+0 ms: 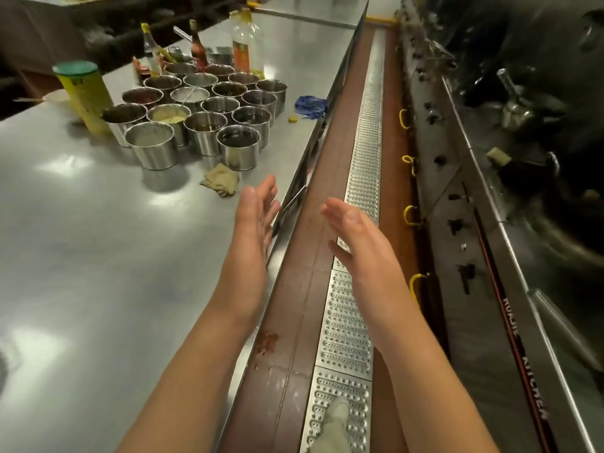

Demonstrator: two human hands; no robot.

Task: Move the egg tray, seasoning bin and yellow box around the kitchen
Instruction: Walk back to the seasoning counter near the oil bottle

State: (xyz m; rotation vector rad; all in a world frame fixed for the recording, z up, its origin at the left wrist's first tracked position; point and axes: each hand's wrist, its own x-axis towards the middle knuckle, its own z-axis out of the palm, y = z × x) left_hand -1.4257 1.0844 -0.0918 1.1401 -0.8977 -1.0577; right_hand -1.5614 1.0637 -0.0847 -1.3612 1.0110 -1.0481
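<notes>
Both hands, left hand (pixel 256 220) and right hand (pixel 354 237), reach empty with straight fingers beside the smooth steel bench (pixel 98 240), round metal seasoning tins (pixel 196 116) far left.

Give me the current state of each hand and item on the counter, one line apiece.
Left hand: open, fingers straight, holding nothing.
Right hand: open, holding nothing.
Steel seasoning cups: upright, uncovered, clustered on the steel counter.
Yellow canister: upright, green lid on.
Sauce bottles: upright behind the cups.
Tan rag: crumpled beside the cups.
Blue cloth: crumpled at the counter edge.
</notes>
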